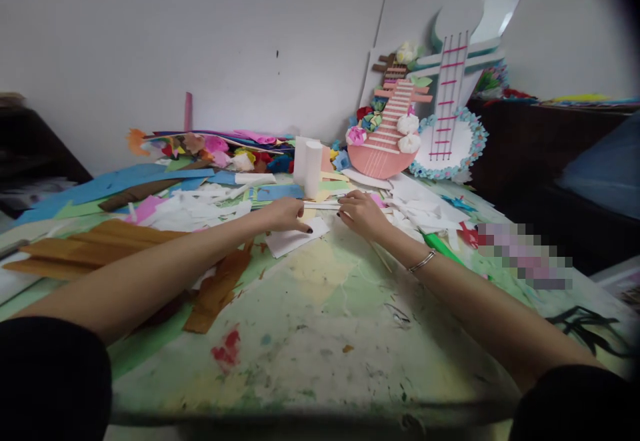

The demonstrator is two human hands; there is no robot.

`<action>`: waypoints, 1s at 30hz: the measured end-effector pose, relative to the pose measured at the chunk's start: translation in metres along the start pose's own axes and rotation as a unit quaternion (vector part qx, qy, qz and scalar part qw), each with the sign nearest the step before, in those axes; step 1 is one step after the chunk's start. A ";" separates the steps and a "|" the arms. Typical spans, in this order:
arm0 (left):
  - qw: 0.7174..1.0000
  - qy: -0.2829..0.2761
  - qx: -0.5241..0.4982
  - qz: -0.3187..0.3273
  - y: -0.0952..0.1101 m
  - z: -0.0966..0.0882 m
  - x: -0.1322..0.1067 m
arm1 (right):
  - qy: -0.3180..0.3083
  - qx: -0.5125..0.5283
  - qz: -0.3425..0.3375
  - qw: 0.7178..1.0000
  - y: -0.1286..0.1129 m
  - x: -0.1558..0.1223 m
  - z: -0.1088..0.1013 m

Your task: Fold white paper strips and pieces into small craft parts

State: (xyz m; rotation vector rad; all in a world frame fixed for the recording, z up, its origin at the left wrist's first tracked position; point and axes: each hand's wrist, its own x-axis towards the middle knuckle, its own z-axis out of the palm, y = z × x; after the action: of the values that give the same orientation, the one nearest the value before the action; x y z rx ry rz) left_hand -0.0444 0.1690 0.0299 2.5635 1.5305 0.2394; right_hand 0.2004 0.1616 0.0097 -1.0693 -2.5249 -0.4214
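Over the far middle of the table, a thin white paper strip (321, 206) runs crosswise between my two hands. My left hand (286, 215) has its fingers curled at the strip's left end, with the thumb pointing down over a folded white sheet (296, 237). At the right end, my right hand (364, 214) bends its fingers onto the strip; the fingertips are partly hidden. A bracelet circles the right wrist. Just behind the strip, a white paper piece (313, 169) folded into a column stands upright.
White paper scraps (193, 209) and brown crepe paper (220, 291) lie at left, more white scraps (415, 201) at right. Behind stand a pink paper instrument (385, 154) and a taller white one (447, 141). A green tube-like item (443, 247) lies by the right forearm. Black strips (587, 327) rest near the right edge.
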 end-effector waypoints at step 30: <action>0.697 0.085 -0.698 -0.137 0.068 0.042 -0.109 | 0.140 0.256 0.009 0.957 -0.091 -0.071 -0.027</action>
State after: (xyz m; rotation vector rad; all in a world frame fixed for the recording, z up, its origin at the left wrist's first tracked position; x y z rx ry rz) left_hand -0.0283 0.0397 -0.0037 1.0771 0.9753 1.0911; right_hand 0.1852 0.0455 -0.0090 -0.7662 -2.1912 0.0883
